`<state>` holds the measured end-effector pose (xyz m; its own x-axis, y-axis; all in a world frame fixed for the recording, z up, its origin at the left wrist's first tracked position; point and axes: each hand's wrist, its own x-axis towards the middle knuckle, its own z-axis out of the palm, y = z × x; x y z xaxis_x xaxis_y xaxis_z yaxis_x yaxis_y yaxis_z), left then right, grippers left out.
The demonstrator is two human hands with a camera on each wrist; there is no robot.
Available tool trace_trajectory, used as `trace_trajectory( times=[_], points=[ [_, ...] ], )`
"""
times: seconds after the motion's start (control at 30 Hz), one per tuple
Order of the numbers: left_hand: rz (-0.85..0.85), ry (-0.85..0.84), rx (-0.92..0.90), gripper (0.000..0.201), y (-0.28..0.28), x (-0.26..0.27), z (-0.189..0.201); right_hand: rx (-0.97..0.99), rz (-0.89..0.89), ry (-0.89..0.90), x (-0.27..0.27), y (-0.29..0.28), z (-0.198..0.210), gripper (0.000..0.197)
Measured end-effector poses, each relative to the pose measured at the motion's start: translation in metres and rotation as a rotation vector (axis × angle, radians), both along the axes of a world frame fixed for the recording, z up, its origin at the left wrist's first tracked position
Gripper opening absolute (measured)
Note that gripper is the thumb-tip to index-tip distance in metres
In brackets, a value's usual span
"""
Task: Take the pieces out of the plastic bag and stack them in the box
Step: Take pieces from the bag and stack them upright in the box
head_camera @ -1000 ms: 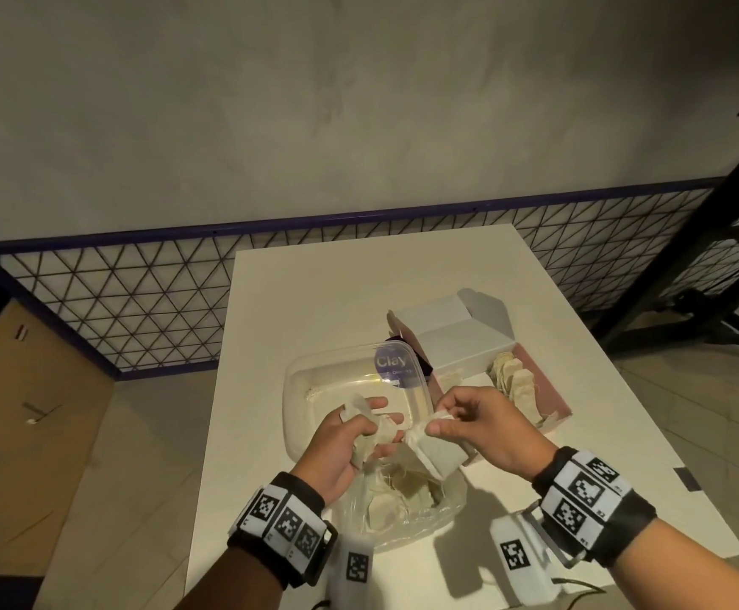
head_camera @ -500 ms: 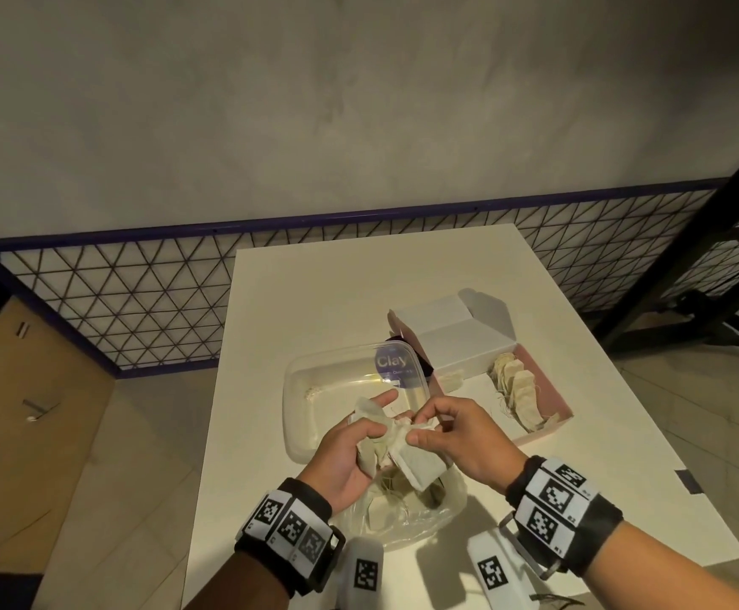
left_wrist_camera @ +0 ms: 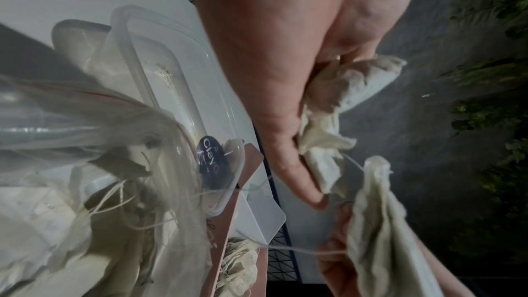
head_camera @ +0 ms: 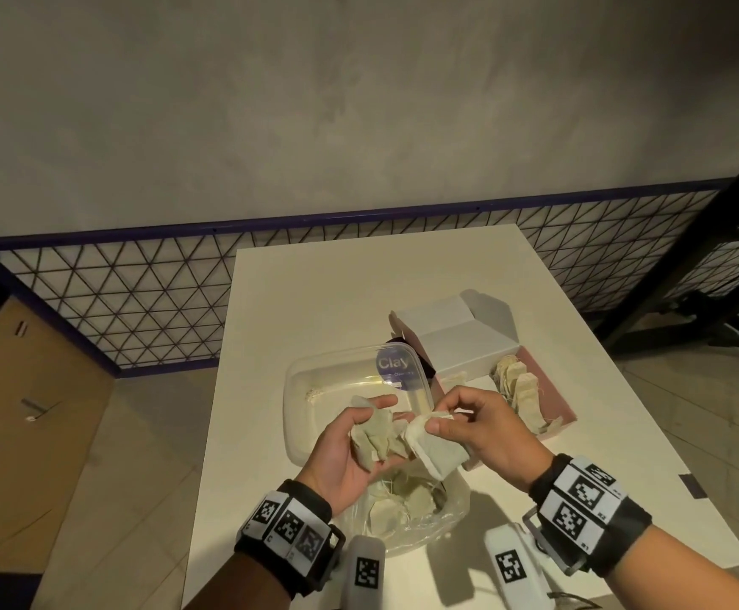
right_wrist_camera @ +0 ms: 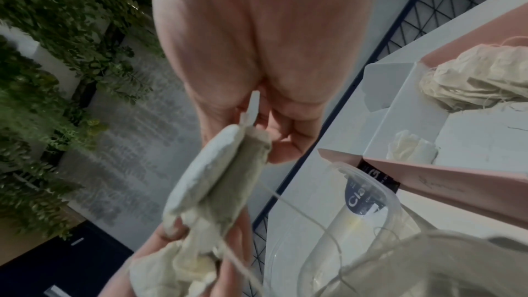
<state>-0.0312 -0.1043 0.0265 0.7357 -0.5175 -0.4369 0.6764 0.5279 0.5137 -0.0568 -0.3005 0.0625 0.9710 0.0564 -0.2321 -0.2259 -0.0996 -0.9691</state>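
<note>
Clear tub [head_camera: 315, 380] — "Clay" label — on white table [head_camera: 315, 284].

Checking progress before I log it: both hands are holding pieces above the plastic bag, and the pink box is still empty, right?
Not quite. The left hand and right hand do hold pieces above the plastic bag, but the pink box is not empty: the head view shows a row of pieces already stacked in it.
</note>
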Motion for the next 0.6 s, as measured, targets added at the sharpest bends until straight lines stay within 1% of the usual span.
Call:
trace_trajectory(
  times=[0.07, 0.13, 0.2, 0.27, 0.3, 0.33, 0.4, 0.43, 0.6],
  points=[
    [0.023, 0.002, 0.054, 0.032, -0.001, 0.001, -0.001, 0.007, 0.059, -0.005, 0.001, -0.001, 0.005, 0.014],
    [0.058, 0.006, 0.066, 0.029, -0.004, 0.002, -0.002, 0.020, 0.125, 0.006, 0.002, 0.003, 0.004, 0.018],
    [0.065, 0.005, 0.046, 0.029, -0.008, 0.002, -0.001, 0.036, 0.147, 0.023, 0.004, 0.011, 0.001, 0.021],
    [0.049, -0.008, 0.035, 0.030, -0.010, 0.003, 0.001, 0.015, 0.132, 0.021, 0.006, 0.020, -0.006, 0.029],
    [0.038, -0.016, 0.034, 0.031, -0.011, 0.002, 0.001, -0.014, 0.108, 0.015, 0.007, 0.023, -0.008, 0.029],
    [0.029, -0.022, 0.033, 0.035, -0.011, 0.003, 0.002, -0.042, 0.076, 0.005, 0.009, 0.025, -0.009, 0.025],
    [0.019, -0.025, 0.046, 0.046, -0.009, 0.002, 0.005, -0.072, 0.020, 0.003, 0.012, 0.027, -0.011, 0.016],
    [0.013, -0.025, 0.049, 0.051, -0.008, 0.002, 0.005, -0.090, 0.012, -0.002, 0.012, 0.027, -0.013, 0.015],
    [-0.025, -0.006, 0.023, 0.054, -0.004, 0.001, 0.008, -0.210, 0.048, -0.044, 0.012, 0.029, -0.018, 0.015]
  ],
)
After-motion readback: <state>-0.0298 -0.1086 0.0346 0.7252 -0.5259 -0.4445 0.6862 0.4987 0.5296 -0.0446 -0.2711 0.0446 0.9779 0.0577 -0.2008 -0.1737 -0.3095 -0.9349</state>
